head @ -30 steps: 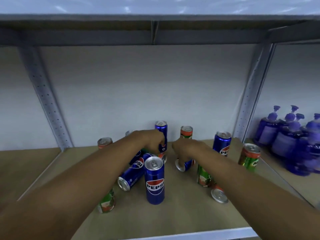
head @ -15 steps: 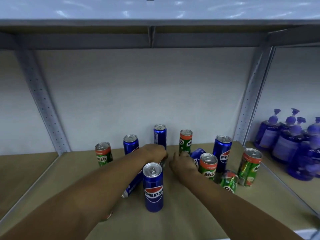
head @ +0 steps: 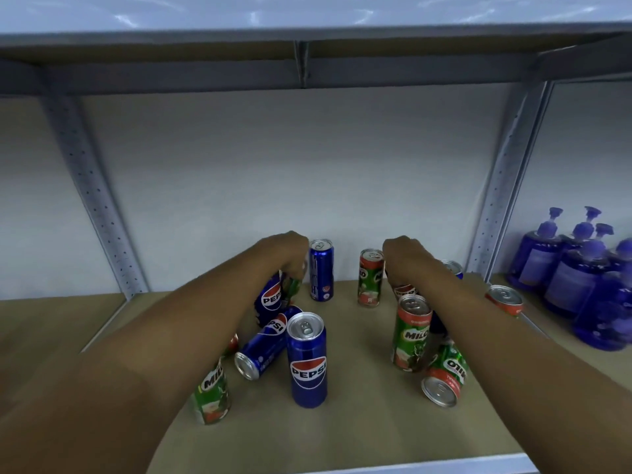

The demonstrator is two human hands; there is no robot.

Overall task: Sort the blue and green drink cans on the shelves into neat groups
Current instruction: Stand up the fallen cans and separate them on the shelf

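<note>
Blue Pepsi and green Milo cans stand mixed on the tan shelf (head: 345,429). My left hand (head: 285,251) is closed over a tilted blue can (head: 270,299), with a bit of green showing beside it. My right hand (head: 403,258) grips the top of a mostly hidden can (head: 405,289) with a red band. An upright blue can (head: 307,360) stands in front, and a blue can (head: 261,350) lies next to it. Green cans stand at the left (head: 212,395), centre right (head: 412,333) and back (head: 371,278). Another green can (head: 444,379) lies on its side.
A blue can (head: 321,270) stands near the white back wall, another blue one (head: 453,268) peeks behind my right arm, and a green can (head: 505,299) is at the right edge. Purple pump bottles (head: 574,268) fill the neighbouring bay. Grey perforated uprights (head: 99,213) frame the shelf.
Both hands have moved apart and up from the middle of the pile, each closed on a can. The view has shifted closer to the shelf.
</note>
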